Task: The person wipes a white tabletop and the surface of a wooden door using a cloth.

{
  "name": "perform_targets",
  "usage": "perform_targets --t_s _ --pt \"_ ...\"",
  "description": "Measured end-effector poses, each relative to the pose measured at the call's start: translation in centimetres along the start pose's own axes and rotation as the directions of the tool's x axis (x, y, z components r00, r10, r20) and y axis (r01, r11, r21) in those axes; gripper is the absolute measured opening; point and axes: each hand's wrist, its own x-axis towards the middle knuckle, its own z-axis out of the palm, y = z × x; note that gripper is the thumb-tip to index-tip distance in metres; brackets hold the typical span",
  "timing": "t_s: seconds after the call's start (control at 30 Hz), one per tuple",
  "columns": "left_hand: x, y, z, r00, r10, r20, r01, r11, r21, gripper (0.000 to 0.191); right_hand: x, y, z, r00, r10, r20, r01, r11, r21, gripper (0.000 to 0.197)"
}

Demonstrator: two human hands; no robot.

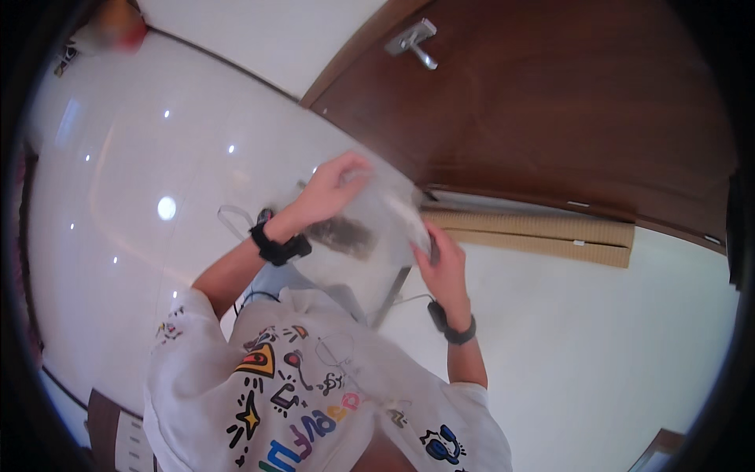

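A pale, translucent sheet or bag, apparently plastic (404,209), blurred by motion, spans the space in front of me. My right hand (442,259) pinches its right edge between thumb and fingers. At its upper left is my left hand (336,183), fingers curled and thumb near them; blur hides whether it grips the sheet. Below and between the hands shows a dark grey-brown patch (342,236), too unclear to name. Each wrist wears a black strap with a small device, the left one (280,245) and the right one (451,324).
A brown wooden door (531,118) with a metal lever handle (416,44) stands at the upper right. Along its foot lies a folded tan corrugated strip (531,236). The glossy pale floor (135,177) reflects lights. A blurred red and orange object (121,26) is at the far upper left.
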Motion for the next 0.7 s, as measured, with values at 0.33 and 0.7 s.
perform_targets --t_s 0.33,0.7 --pt "-6.0 1.2 -7.3 0.856 -0.42 0.301 0.498 0.824 -0.269 0.026 -3.2 -8.7 4.9 0.995 0.094 -0.037 -0.075 0.931 0.358 0.033" --pt "-7.4 3.5 -8.6 0.962 -0.062 0.267 0.122 0.969 -0.214 0.028 -1.7 -10.0 5.5 0.985 0.146 0.094 -0.157 0.979 0.127 0.038"
